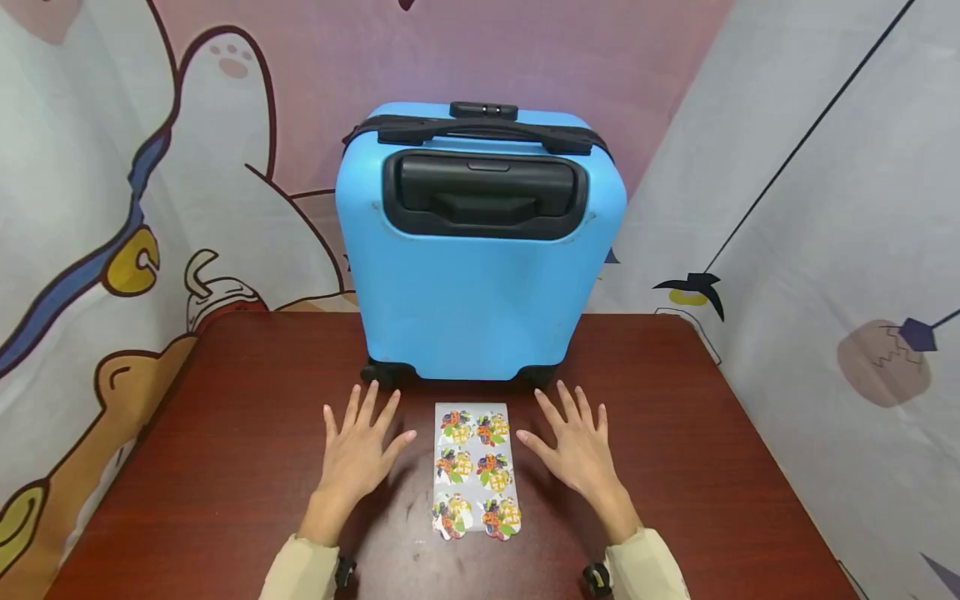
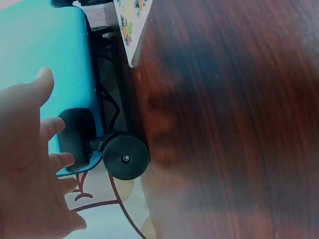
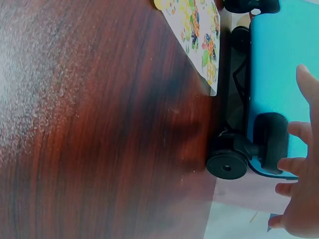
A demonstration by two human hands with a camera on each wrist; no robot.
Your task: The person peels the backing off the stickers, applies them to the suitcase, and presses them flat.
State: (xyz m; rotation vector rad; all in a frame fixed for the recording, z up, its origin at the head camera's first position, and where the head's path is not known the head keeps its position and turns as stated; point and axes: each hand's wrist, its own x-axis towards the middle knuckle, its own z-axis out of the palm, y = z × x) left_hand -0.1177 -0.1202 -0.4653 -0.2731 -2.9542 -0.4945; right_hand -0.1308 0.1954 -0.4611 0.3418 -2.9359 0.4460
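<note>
A pale sheet of fruit-patterned stickers (image 1: 475, 479) lies on the table between the two hands, with colourful round designs in two columns. To its left is my left hand (image 1: 358, 454), palm down with fingers spread and nothing held. My right hand (image 1: 576, 450) mirrors it on the other side, fingers spread too, also holding nothing. Just beyond the fingertips stands a light blue suitcase (image 1: 480, 300), upright on black wheels. In the left wrist view a suitcase wheel (image 2: 126, 157) shows near the fingers; the right wrist view shows another wheel (image 3: 227, 164).
The dark reddish-brown wooden table (image 1: 247, 400) spreads out on both sides. Behind it hangs a cartoon-printed cloth (image 1: 225, 125) in white and pink. On the suitcase top is a black carry handle (image 1: 483, 129), with a recessed pull handle (image 1: 487, 187) on the near face.
</note>
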